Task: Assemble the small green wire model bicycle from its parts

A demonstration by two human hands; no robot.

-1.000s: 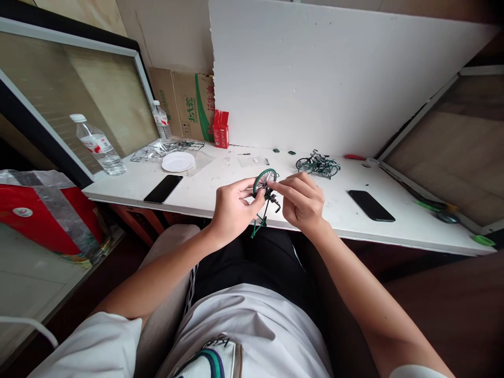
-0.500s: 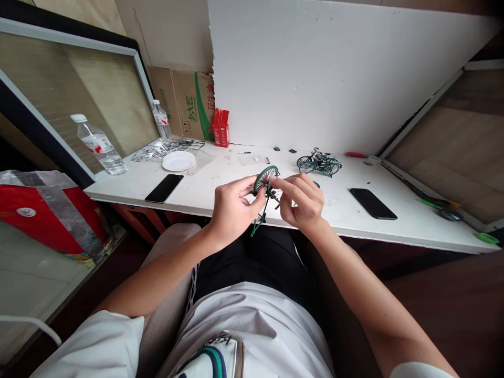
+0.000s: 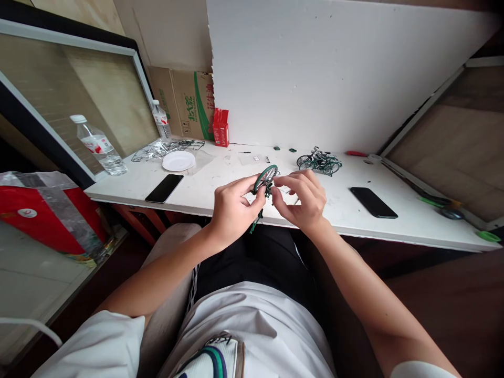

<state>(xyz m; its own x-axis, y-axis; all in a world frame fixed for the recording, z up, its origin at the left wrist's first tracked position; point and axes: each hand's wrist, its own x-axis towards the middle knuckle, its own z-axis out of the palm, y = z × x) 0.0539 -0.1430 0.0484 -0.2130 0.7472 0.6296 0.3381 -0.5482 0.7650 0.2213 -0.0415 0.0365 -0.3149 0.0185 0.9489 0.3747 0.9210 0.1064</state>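
Observation:
My left hand (image 3: pixel 236 207) is closed around a small model bicycle (image 3: pixel 256 221), pinching it near its green-rimmed wheel (image 3: pixel 266 177). The wheel points up and away, and the thin green frame hangs below my left thumb. At the right of the wheel hub, my right hand (image 3: pixel 301 197) has thumb and index fingertips bent in against the small dark parts. Fingers cover much of the middle of the model. Beyond my right hand, finished-looking green and black model bicycles (image 3: pixel 319 161) stand close together on the white table (image 3: pixel 212 184).
A black phone (image 3: pixel 164 188) lies at the left and another dark phone (image 3: pixel 373 202) at the right. Behind are a white plate (image 3: pixel 178 160), dark part frames (image 3: pixel 185 144), a red box (image 3: pixel 221 127) and water bottles (image 3: pixel 100 147). Small loose pieces (image 3: pixel 255 158) lie mid-table.
My right thumb and index finger have shifted at the hub, with the thumb now straighter and more visible. The model has tilted slightly; my left hand keeps its hold.

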